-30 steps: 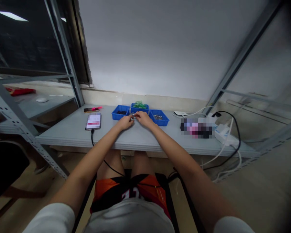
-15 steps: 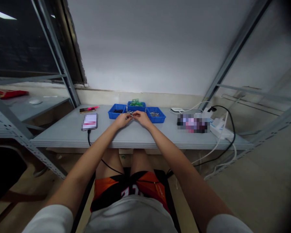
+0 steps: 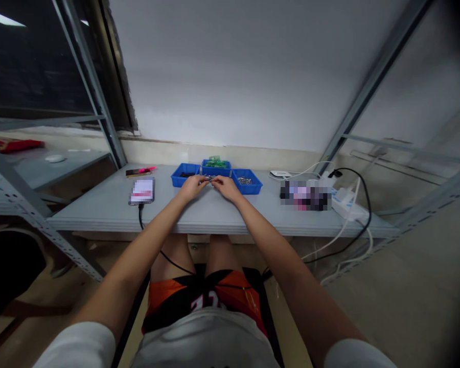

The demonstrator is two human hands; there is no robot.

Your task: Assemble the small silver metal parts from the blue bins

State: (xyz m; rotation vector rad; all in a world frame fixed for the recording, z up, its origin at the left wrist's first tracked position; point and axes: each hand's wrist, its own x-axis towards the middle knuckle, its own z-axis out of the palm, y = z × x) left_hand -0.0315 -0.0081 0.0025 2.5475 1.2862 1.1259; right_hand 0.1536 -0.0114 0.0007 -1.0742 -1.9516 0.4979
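Note:
My left hand (image 3: 192,187) and my right hand (image 3: 225,187) meet fingertip to fingertip above the grey tabletop (image 3: 210,214). Both are closed in a pinch around something small between them, too tiny to name. Just behind the fingers lie small shiny metal pieces, partly hidden. To the left is a blue bin (image 3: 175,179) of dark small parts. A second blue bin (image 3: 216,171), holding green translucent pieces (image 3: 216,162), stands at the back. On the right, another blue bin (image 3: 252,190) contains silvery metal parts (image 3: 245,180).
A phone (image 3: 142,191) on a black cable lies at left, near a pink pen-like item (image 3: 147,169). At right are a blurred-out object (image 3: 304,196), a white power strip (image 3: 350,207) and loose cables. Metal shelf posts (image 3: 362,97) frame both sides.
My fingertips have drawn slightly apart, showing more of the metal pieces behind them. The bins and the phone stay where they were.

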